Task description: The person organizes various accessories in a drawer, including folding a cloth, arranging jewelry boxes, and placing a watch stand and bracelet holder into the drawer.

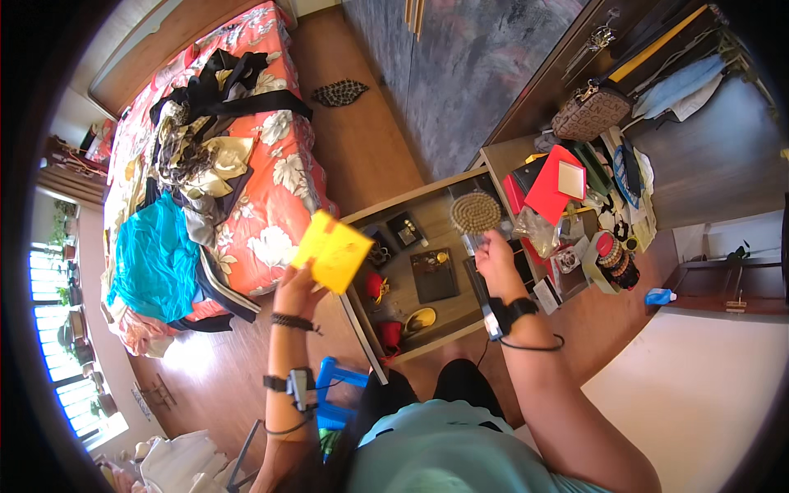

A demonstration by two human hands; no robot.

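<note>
My left hand (pixel 300 291) grips a flat yellow packet (pixel 333 254) by its lower left corner, above the left edge of a pulled-out wooden drawer (pixel 404 212). In my right hand (pixel 495 254) is a round, tan disc with a beaded surface (pixel 475 213), held up over the drawer's right side. Inside the drawer are a small black box with gold-coloured pieces (pixel 406 230), a dark square case (pixel 434 275), a yellow oval item (pixel 420 320) and two red pouches (pixel 375 286). My right hand partly hides the drawer's right part.
Right of the drawer are piled a red folder (pixel 555 185), clear plastic bags (pixel 537 231), stacked bracelets (pixel 611 252) and a patterned handbag (pixel 592 115). Clothes (pixel 203 148) cover the floral bed (pixel 286 179) at left. A blue stool (pixel 333 391) stands near my legs.
</note>
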